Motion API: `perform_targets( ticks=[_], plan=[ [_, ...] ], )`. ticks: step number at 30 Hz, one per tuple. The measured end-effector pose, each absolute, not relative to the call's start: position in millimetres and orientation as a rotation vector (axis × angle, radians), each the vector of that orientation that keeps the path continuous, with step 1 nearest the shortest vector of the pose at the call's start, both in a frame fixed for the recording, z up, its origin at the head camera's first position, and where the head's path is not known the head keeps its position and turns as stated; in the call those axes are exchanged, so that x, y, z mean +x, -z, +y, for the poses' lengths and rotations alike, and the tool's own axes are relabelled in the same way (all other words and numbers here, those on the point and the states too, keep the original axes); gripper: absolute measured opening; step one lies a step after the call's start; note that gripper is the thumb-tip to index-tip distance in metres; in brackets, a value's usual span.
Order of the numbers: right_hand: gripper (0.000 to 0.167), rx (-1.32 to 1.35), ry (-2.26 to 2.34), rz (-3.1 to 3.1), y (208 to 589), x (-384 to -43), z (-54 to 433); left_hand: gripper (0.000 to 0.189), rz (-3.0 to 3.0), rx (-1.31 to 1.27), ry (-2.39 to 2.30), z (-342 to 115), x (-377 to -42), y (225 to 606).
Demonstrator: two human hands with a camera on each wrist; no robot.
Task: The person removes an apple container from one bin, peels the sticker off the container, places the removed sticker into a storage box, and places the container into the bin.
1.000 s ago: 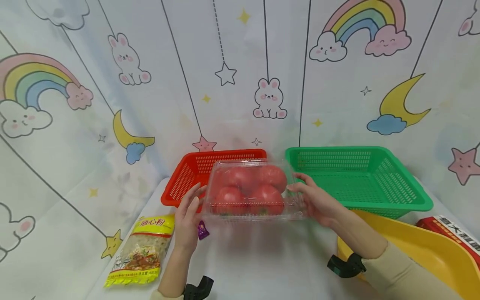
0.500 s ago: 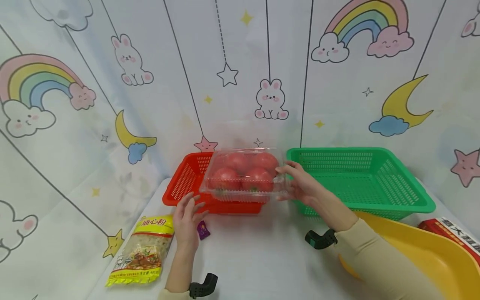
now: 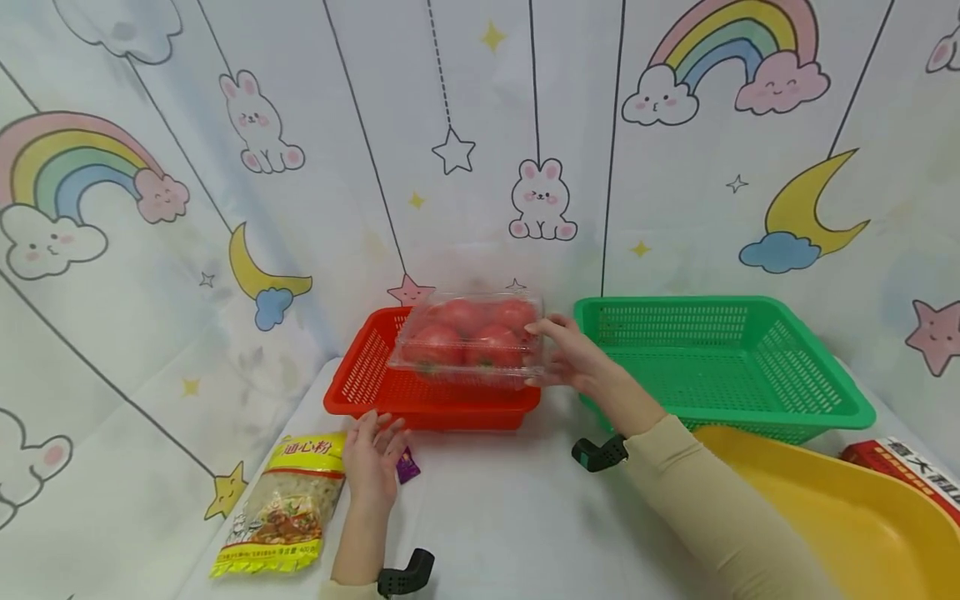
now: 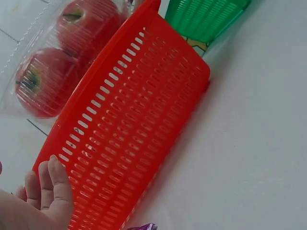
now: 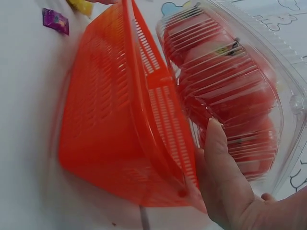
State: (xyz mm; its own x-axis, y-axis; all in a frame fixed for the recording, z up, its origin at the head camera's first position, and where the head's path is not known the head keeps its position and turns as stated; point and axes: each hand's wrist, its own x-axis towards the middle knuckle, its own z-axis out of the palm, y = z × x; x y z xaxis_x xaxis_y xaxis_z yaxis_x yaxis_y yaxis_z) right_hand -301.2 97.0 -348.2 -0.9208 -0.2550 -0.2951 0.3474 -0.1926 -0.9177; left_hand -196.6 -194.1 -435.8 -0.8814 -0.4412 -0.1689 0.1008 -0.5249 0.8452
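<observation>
A clear plastic clamshell box of red apples (image 3: 457, 337) is held tilted over the red basket (image 3: 420, 400). My right hand (image 3: 581, 354) grips the box by its right end; in the right wrist view the thumb (image 5: 218, 143) presses on the ribbed plastic. Through the left wrist view, the box of apples (image 4: 67, 57) shows beyond the basket rim. My left hand (image 3: 372, 462) holds nothing and hovers in front of the basket's near left corner, fingers loosely bent. A small purple-wrapped candy (image 3: 407, 467) lies beside it on the table.
A green basket (image 3: 697, 367) stands at the back right. In front of it is a yellow tray (image 3: 847, 508), with a red box (image 3: 900, 467) behind its right side. A yellow pasta bag (image 3: 288, 504) lies at left. A patterned curtain (image 3: 480, 125) hangs behind.
My right hand has carried the box of apples left and back over the red basket. My left hand has come off the box and dropped back toward me.
</observation>
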Motion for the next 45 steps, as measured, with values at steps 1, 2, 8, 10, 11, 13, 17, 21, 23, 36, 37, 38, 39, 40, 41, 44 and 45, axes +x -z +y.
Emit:
perform_targets(
  ticks=[1,2,8,10,11,13,17,21,23,36,37,38,39,40,41,44,45],
  plan=[
    [0.078,0.106,2.158,1.704,348,-303,94,0.029,-1.295,0.539,2.453,-195,-197,436],
    [0.079,0.104,2.153,1.712,347,-304,92,0.027,-1.275,0.543,2.465,-195,-198,437],
    [0.082,0.130,2.137,1.736,346,-310,78,0.024,-1.179,0.574,2.526,-197,-204,440],
    [0.081,0.145,2.135,1.738,346,-312,73,0.028,-1.151,0.591,2.557,-198,-206,441],
    [0.081,0.150,2.134,1.744,346,-314,70,0.030,-1.127,0.596,2.577,-199,-206,442],
    [0.079,0.156,2.127,1.751,346,-317,64,0.039,-1.098,0.591,2.602,-200,-208,442],
    [0.081,0.131,2.114,1.746,349,-325,51,0.055,-1.080,0.560,2.603,-202,-212,442],
    [0.086,0.138,2.101,1.730,355,-332,41,0.066,-1.059,0.550,2.599,-199,-216,442],
    [0.086,0.162,2.095,1.732,359,-334,38,0.068,-1.040,0.543,2.616,-197,-218,443],
    [0.084,0.209,2.075,1.705,384,-344,14,0.067,-1.015,0.500,2.639,-194,-222,443],
    [0.085,0.224,2.069,1.712,385,-344,13,0.066,-1.020,0.502,2.640,-195,-222,443],
    [0.087,0.238,2.061,1.719,386,-344,12,0.065,-1.027,0.502,2.639,-195,-222,442],
    [0.089,0.247,2.052,1.726,386,-344,11,0.064,-1.037,0.504,2.636,-195,-222,442],
    [0.091,0.255,2.041,1.739,387,-344,10,0.062,-1.045,0.507,2.634,-196,-222,442],
    [0.092,0.263,2.027,1.753,388,-344,10,0.061,-1.053,0.511,2.632,-196,-221,442],
    [0.092,0.267,1.992,1.788,390,-344,9,0.060,-1.056,0.514,2.631,-197,-220,441],
    [0.091,0.269,1.987,1.789,391,-345,9,0.060,-1.054,0.517,2.631,-197,-220,441]
  ],
)
